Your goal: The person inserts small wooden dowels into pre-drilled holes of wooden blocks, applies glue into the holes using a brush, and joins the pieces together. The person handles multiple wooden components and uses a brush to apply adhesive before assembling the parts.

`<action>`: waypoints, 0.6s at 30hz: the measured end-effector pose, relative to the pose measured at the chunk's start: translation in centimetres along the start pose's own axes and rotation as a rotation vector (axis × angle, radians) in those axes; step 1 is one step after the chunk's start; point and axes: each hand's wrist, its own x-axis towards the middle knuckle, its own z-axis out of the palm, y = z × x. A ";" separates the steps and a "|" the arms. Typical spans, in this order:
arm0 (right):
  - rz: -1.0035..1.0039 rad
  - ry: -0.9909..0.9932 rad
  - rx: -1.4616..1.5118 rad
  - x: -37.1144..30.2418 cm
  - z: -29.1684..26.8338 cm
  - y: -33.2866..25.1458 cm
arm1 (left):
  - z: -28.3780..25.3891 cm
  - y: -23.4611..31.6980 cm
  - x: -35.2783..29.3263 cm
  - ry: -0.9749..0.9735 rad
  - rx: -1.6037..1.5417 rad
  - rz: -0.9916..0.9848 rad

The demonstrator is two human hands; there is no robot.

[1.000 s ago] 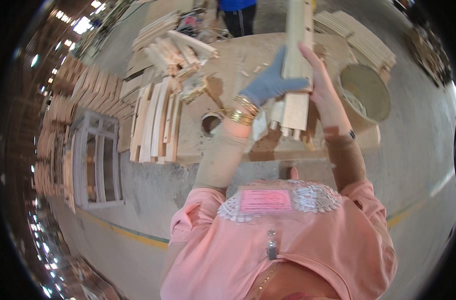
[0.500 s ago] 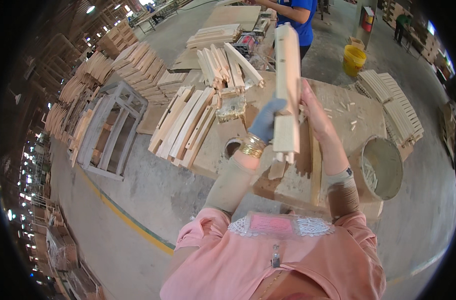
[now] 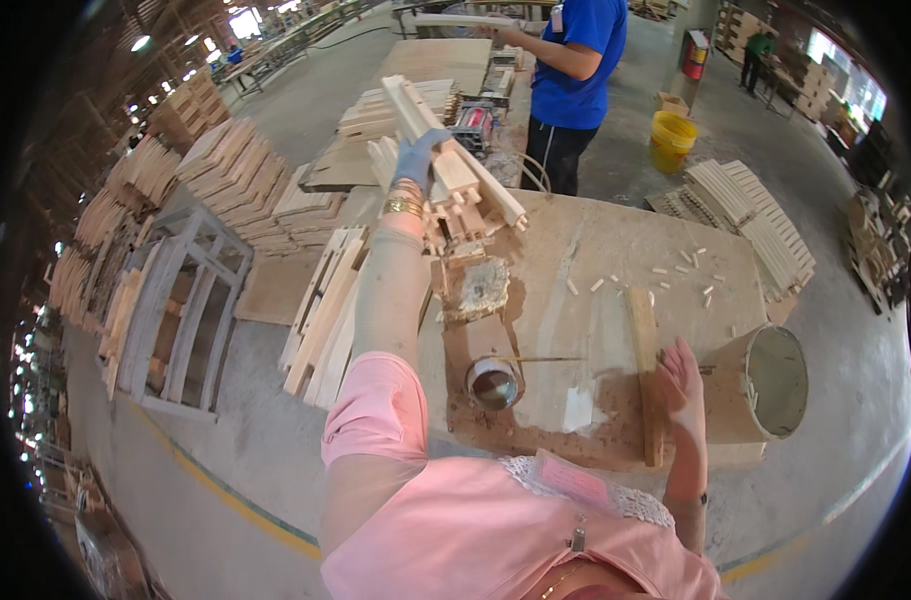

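Observation:
My left hand (image 3: 418, 160), in a grey-blue glove, is stretched far forward, closed around a pale wooden piece (image 3: 455, 172). That piece lies at the pile of wooden pieces (image 3: 498, 197) with pegged ends; whether it rests on them I cannot tell. My right hand (image 3: 682, 385) is bare and empty, its fingers extended beside a wooden strip (image 3: 643, 340) on the worktable (image 3: 565, 250). Between my arms stands a small cup (image 3: 493, 383) with a thin stick (image 3: 545, 359) next to it. Short dowels (image 3: 683, 262) are scattered on the table beyond my right hand.
A large round bucket (image 3: 778, 385) stands at the right. Long wooden pieces (image 3: 320, 310) lie at the left, near a grey frame (image 3: 190, 310). Slatted stacks (image 3: 750, 215) and a yellow bucket (image 3: 672, 140) are farther right. A person in blue (image 3: 580, 80) works at the back.
My left hand has carried the wooden piece forward and left to the pile. My right hand has come off it and moved down and right. The cup is now uncovered.

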 end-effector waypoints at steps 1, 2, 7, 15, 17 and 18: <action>0.118 0.146 -0.024 -1.1 -1.4 0.7 | 1.0 -0.7 1.1 0.044 0.050 -0.029; 0.127 0.209 -0.049 -2.4 -2.4 1.0 | 1.2 -1.3 2.2 0.090 0.089 -0.056; 0.220 0.405 -0.245 -5.9 -2.7 1.2 | -2.6 -3.1 6.4 0.341 1.251 -0.429; 0.240 0.374 -0.409 -6.5 -2.7 3.1 | -2.4 -6.7 5.4 0.162 1.658 -0.613; 0.250 0.364 -0.532 -6.5 -2.6 3.1 | -3.3 -6.7 5.2 0.141 1.604 -0.611; 0.254 0.362 -0.593 -6.4 -2.4 3.0 | -3.7 -6.6 5.3 0.130 1.577 -0.607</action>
